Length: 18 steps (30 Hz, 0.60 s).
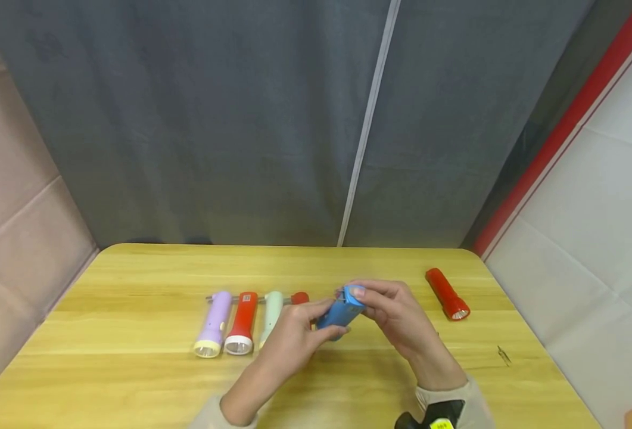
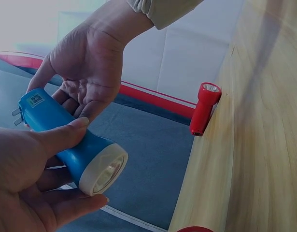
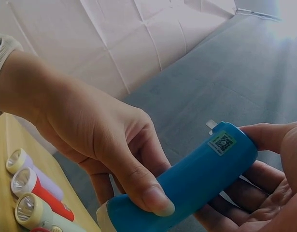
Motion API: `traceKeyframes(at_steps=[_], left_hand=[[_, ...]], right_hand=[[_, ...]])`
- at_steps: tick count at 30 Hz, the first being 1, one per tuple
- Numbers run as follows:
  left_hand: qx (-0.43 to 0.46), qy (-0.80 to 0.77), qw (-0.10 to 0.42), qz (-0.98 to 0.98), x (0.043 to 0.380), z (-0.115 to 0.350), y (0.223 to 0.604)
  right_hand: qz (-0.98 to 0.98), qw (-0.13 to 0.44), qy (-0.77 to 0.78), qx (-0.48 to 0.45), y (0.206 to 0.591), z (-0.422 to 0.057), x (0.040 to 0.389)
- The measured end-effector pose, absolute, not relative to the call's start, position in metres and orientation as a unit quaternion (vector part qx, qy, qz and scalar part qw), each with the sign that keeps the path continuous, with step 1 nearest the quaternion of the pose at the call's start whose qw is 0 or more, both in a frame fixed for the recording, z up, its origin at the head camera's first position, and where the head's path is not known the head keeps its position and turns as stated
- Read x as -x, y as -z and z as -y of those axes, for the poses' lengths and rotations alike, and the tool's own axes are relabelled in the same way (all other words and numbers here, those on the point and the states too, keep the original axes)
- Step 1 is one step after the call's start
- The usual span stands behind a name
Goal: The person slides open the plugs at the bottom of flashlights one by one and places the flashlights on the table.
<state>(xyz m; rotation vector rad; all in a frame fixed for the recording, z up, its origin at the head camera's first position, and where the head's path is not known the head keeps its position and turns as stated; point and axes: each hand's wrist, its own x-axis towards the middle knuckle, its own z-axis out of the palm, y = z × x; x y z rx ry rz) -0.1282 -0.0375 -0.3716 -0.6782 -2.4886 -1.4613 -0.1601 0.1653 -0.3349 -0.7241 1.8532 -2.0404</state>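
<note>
A blue flashlight (image 1: pixel 341 311) with a white head is held up over the table between both hands. My left hand (image 1: pixel 293 335) grips its body near the head, thumb on top and fingers underneath. At the tail end, my right hand (image 1: pixel 399 316) pinches it, the thumb on the end and the fingers curled below. Two metal plug prongs (image 2: pixel 17 117) stick out of that tail in the left wrist view. A square code sticker (image 3: pixel 221 143) shows on the body near the tail.
Purple (image 1: pixel 217 319), red (image 1: pixel 245 316) and pale green (image 1: pixel 273 310) flashlights lie side by side on the left. Beside them a red one (image 1: pixel 300 297) is partly hidden by my left hand. Another red flashlight (image 1: pixel 445 292) lies at the right. A grey curtain (image 1: pixel 214 131) hangs behind the table.
</note>
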Motion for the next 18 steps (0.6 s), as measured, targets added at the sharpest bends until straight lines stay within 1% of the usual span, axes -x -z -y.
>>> traceKeyframes(at_steps=[18], left_hand=[[0.231,0.495,0.082,0.834,0.1281,0.0368,0.3733]], right_hand=[[-0.644,0.153,0.711,0.238,0.3351,-0.1638,0.1602]])
